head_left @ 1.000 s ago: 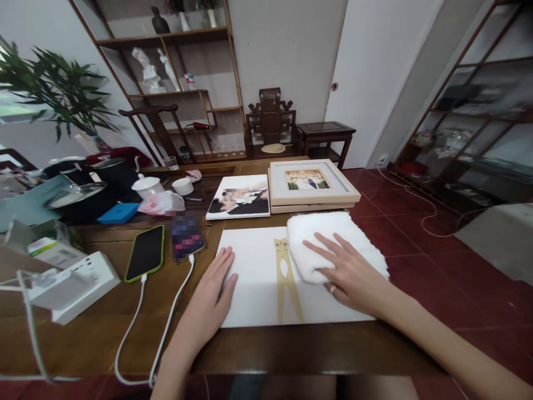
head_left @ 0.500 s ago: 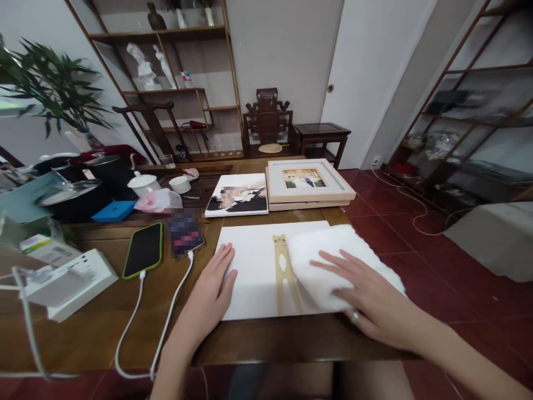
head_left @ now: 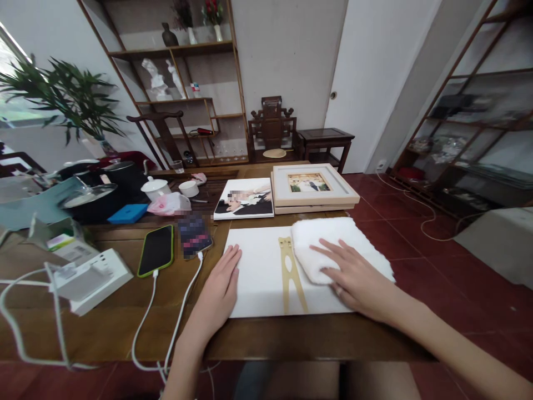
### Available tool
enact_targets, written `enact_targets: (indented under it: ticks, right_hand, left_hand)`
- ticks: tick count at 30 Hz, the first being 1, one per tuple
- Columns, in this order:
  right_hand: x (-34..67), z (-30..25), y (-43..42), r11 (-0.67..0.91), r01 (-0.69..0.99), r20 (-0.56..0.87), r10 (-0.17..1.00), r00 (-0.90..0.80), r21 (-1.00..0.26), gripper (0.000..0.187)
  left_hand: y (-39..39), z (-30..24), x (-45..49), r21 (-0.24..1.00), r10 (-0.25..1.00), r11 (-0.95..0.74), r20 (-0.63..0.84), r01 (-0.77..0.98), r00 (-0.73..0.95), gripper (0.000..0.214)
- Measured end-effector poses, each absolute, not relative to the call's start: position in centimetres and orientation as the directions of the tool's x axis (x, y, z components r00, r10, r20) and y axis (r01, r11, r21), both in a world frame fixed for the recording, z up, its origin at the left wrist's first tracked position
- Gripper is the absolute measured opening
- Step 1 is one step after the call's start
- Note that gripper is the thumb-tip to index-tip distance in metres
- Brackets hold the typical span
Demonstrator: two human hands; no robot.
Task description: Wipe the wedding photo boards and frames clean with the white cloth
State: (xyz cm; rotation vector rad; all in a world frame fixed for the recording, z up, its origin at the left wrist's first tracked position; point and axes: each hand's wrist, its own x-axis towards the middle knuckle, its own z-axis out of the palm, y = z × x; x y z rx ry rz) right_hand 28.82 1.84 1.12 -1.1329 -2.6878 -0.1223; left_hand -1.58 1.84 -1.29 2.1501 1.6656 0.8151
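Observation:
A white rectangular board (head_left: 258, 278) lies flat near the table's front edge. Fixed to its face is a tan A-shaped strip (head_left: 288, 278) with a narrow oval slot, perhaps a folding stand; its lower end splits into two legs. My left hand (head_left: 220, 283) rests flat along the board's left edge, fingers stretched out. A fluffy white towel (head_left: 358, 236) covers the right part of the board and hangs past its right side. Spread over the towel's near side, my right hand (head_left: 350, 272) presses down with its fingertips; its thumb is mostly hidden.
Beyond the board lie a photo print panel (head_left: 245, 200) and stacked picture frames (head_left: 347, 194). To the left are a green-cased phone (head_left: 156, 250), another phone (head_left: 195, 236) on a charging cable, a white power strip (head_left: 100, 280), a blue box (head_left: 128, 213) and a white teapot (head_left: 155, 189).
My right hand and the towel have shifted slightly up the board, and the towel's near edge has drawn back. My left hand stays at the left edge. The whole view has shifted a little.

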Motion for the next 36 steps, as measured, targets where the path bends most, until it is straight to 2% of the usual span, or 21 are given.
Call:
enact_targets:
  ticks: [6,9,14,24,28,36]
  right_hand:
    - [29.6,1.7,-5.9,0.793,0.609,0.253,0.595,-0.763,-0.027,0.021]
    - [30.0,2.7,-6.8,0.829,0.557,0.199,0.555,-0.807,-0.051,0.022]
    - [30.3,3.0,-3.0,0.754,0.647,0.137,0.657,-0.741,-0.114,0.037]
    - [29.5,1.5,6.5,0.721,0.693,0.24,0.677,-0.696,-0.023,0.033]
    - [29.1,1.5,5.0,0.701,0.713,0.252,0.694,-0.675,-0.017,0.035]
    - [29.6,1.5,-5.0,0.742,0.668,0.198,0.664,-0.721,-0.059,0.033]
  left_hand:
    - [1.9,-1.2,-1.5,0.557,0.951,-0.293,0.257,0.777,0.175,0.045]
    - [1.9,-1.2,-1.6,0.549,0.951,-0.296,0.247,0.782,0.187,0.046]
    - [1.8,-0.9,-1.6,0.532,0.948,-0.31,0.24,0.788,0.211,0.046]
    - [2.4,-1.2,-1.4,0.496,0.948,-0.313,0.215,0.81,0.235,0.047]
    - [2.9,-1.7,-1.2,0.483,0.94,-0.332,0.247,0.81,0.238,0.045]
    - [2.9,-2.0,-1.2,0.483,0.934,-0.344,0.264,0.806,0.241,0.046]
